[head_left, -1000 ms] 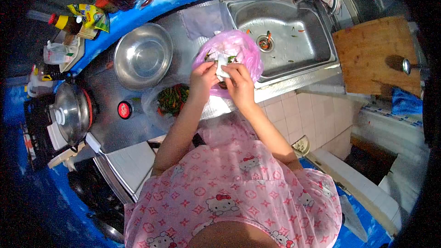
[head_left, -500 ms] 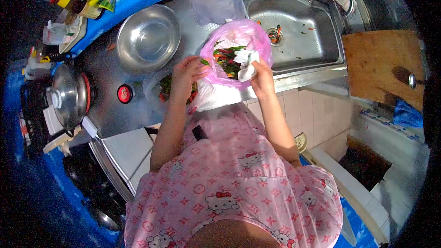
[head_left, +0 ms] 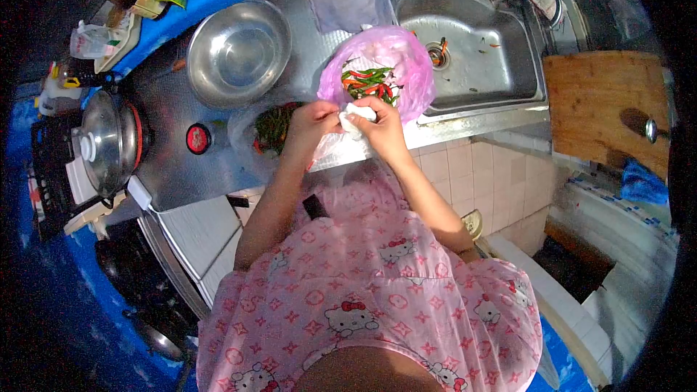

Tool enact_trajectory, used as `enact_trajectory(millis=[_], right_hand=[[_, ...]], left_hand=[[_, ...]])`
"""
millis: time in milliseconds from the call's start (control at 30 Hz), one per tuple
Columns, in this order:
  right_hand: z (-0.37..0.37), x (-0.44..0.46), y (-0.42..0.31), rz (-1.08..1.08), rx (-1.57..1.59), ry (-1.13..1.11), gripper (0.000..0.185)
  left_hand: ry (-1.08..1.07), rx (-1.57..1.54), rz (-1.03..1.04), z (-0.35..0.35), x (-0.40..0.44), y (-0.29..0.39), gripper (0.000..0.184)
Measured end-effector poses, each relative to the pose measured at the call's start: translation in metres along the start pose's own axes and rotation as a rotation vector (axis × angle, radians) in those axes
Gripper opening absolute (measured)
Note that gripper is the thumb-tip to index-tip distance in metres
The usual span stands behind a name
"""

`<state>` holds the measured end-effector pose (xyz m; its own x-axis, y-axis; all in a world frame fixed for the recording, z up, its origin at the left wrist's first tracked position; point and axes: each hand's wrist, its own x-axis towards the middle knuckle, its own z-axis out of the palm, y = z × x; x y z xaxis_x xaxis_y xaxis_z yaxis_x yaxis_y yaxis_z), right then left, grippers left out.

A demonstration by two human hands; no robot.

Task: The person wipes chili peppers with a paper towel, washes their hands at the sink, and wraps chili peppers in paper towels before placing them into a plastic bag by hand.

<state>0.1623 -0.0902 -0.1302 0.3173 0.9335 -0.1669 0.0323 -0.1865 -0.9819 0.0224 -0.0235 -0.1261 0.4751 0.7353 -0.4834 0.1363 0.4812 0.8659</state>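
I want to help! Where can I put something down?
Bare counter lies between the big bowl, the lidded pot and the red disc. It's crowded around the left hand, right hand, chili bag and pink bag.

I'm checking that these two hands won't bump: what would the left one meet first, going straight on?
The left hand would meet the white cloth first, seemingly already at its fingertips, then likely the right hand; depth there is hard to judge.
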Motion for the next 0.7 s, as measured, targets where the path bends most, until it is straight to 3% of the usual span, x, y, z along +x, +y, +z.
enact_trajectory(millis=[100, 167, 267, 333, 367, 400, 467, 600, 700], right_hand=[[-0.022, 0.002, 0.006, 0.236, 0.317, 0.278, 0.013], [-0.056, 0.013, 0.045, 0.196, 0.112, 0.439, 0.012], [-0.086, 0.017, 0.062, 0.067, -0.321, 0.383, 0.017], [-0.084, 0.015, 0.064, 0.065, -0.426, 0.242, 0.021], [-0.086, 0.013, 0.082, -0.061, -0.594, 0.136, 0.024], [-0.080, 0.007, 0.068, 0.100, -0.642, 0.015, 0.026], [-0.076, -0.002, 0.083, 0.272, -0.654, -0.077, 0.026], [-0.072, -0.020, 0.096, 0.091, -0.614, 0.026, 0.026], [-0.067, -0.025, 0.071, 0.160, -0.275, 0.304, 0.024]], left_hand=[[0.076, 0.179, 0.055, -0.017, -0.010, -0.011, 0.008], [0.229, 0.432, 0.220, -0.038, -0.011, -0.025, 0.009], [0.353, 0.563, 0.277, -0.067, -0.007, -0.044, 0.011], [0.414, 0.776, 0.349, -0.071, 0.000, -0.048, 0.010], [0.435, 0.812, 0.378, -0.071, 0.002, -0.049, 0.010], [0.459, 0.848, 0.407, -0.066, 0.002, -0.043, 0.010], [0.473, 0.869, 0.389, -0.053, 0.003, -0.033, 0.008], [0.497, 0.583, 0.338, -0.065, 0.025, -0.061, 0.010], [0.441, 0.364, 0.281, -0.050, 0.019, -0.037, 0.021]])
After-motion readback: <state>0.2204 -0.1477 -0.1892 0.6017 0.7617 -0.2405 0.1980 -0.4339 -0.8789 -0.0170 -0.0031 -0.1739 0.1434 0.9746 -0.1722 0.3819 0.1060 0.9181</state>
